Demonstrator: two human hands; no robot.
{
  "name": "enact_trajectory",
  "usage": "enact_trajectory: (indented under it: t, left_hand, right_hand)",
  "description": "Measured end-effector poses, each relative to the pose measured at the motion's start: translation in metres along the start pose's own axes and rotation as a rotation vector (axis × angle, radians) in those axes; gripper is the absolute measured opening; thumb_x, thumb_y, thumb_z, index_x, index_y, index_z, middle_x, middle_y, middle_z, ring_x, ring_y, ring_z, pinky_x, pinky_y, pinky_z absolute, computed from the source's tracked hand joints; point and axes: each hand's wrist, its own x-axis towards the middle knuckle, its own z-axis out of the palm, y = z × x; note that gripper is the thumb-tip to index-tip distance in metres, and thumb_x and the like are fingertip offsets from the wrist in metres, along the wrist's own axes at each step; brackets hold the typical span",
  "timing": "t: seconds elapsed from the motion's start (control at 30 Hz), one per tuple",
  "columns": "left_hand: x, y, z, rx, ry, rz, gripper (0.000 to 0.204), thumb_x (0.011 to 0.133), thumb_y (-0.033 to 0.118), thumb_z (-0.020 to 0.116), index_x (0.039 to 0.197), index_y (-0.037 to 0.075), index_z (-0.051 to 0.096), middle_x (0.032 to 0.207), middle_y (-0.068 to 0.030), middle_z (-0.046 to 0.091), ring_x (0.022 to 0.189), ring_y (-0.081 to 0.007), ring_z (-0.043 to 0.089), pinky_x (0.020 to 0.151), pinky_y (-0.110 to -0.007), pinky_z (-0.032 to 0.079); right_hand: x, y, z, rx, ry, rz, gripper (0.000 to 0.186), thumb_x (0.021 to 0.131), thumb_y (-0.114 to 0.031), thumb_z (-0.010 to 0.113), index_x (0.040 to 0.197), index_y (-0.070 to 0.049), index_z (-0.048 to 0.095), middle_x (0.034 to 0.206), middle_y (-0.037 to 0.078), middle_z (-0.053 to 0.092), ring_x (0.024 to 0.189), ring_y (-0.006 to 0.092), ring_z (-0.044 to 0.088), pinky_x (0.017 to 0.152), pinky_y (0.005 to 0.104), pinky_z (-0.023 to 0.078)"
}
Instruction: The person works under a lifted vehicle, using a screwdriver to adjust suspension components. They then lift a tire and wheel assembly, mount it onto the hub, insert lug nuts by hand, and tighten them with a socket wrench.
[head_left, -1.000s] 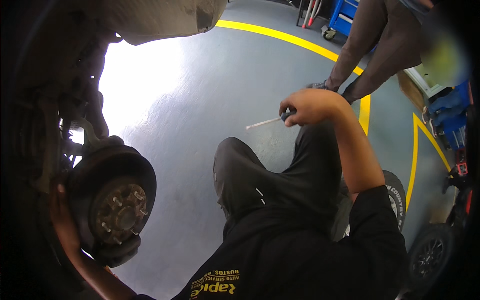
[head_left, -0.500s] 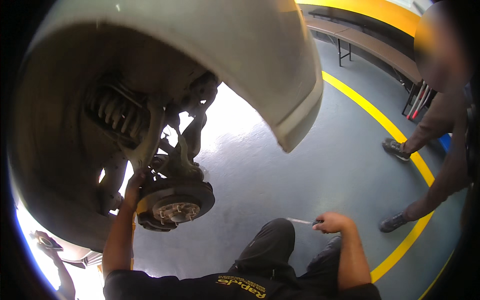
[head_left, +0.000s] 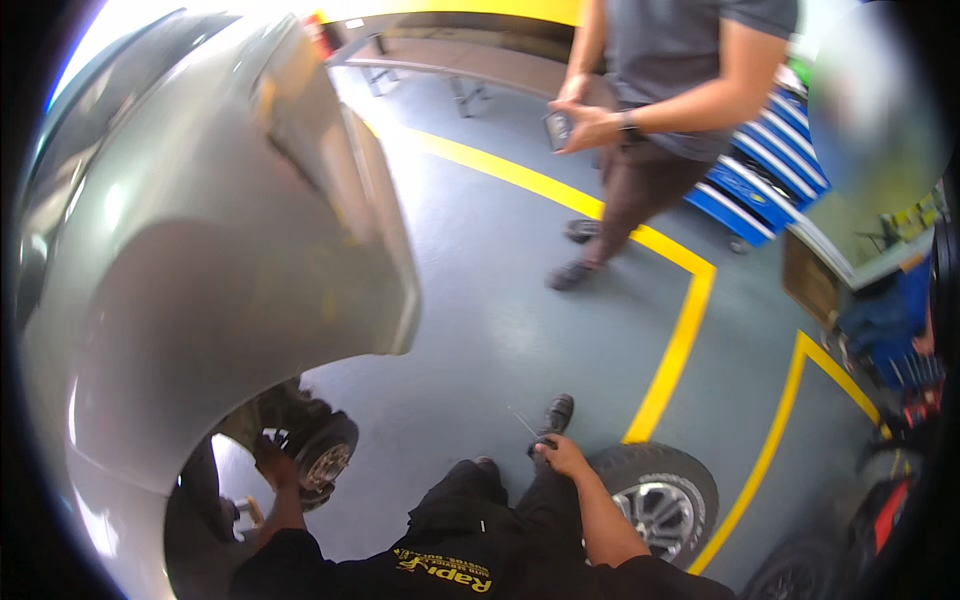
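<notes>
My left hand [head_left: 275, 465] reaches inside the wheel arch, against the suspension parts just behind the brake disc [head_left: 328, 466]. Shadow and blur hide its fingers, so I cannot tell whether it grips anything. The bare hub with its studs faces outward, with no wheel on it. Over my right knee, my right hand [head_left: 562, 455] is closed on the dark handle of what looks like a screwdriver [head_left: 524, 422]. Its thin metal shaft points up and to the left, away from the car. Above my left arm bulges the grey fender [head_left: 190, 290].
A wheel with its tyre [head_left: 655, 500] is beside my right forearm. A co-worker [head_left: 670, 90] stands ahead, holding a small dark device [head_left: 558, 130]. Behind them is a blue tool cabinet [head_left: 755, 180]; a long bench [head_left: 450, 58] lines the back. Yellow lines [head_left: 670, 350] mark the floor.
The view has swung right and up, bringing the loose wheel, tool cabinet and co-worker's hands into sight. My left hand stays by the disc; my right still holds the screwdriver, its shaft now pointing more upward.
</notes>
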Motion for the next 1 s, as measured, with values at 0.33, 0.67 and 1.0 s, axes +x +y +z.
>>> enact_trajectory:
  t: [0.33, 0.67, 1.0]
  left_hand:
    - [-0.064, 0.207, -0.098, -0.357, -1.280, -0.052, 0.045, 0.102, 0.033, 0.051, 0.139, 0.007, 0.052, 0.137, -0.0153, 0.059, 0.125, -0.0325, 0.056, 0.106, -0.049, 0.041]
    - [-0.122, 0.366, -0.162, -0.589, -1.583, 0.080, 0.051, 0.103, 0.043, 0.048, 0.142, 0.010, 0.050, 0.133, -0.0134, 0.064, 0.118, -0.0320, 0.061, 0.098, -0.051, 0.045]
    - [-0.135, 0.521, -0.118, -0.501, -1.643, -0.191, 0.036, 0.101, 0.041, 0.050, 0.115, 0.008, 0.059, 0.107, -0.0141, 0.069, 0.087, -0.0285, 0.064, 0.068, -0.045, 0.046]
  right_hand:
    - [-0.159, -0.012, -0.268, 0.265, 0.295, 0.235, 0.032, 0.096, -0.033, 0.067, 0.095, -0.001, 0.067, 0.068, 0.003, 0.062, 0.059, 0.0132, 0.058, 0.059, 0.0321, 0.048]
    - [-0.132, -0.207, -0.634, 0.734, 0.790, -0.217, 0.025, 0.099, -0.029, 0.061, 0.117, -0.011, 0.059, 0.092, 0.002, 0.061, 0.077, 0.0139, 0.060, 0.069, 0.0347, 0.054]
    - [0.011, -0.285, -0.891, 0.668, 1.003, -0.144, 0.020, 0.099, -0.022, 0.058, 0.116, -0.012, 0.060, 0.093, 0.000, 0.062, 0.077, 0.0127, 0.058, 0.069, 0.0349, 0.054]
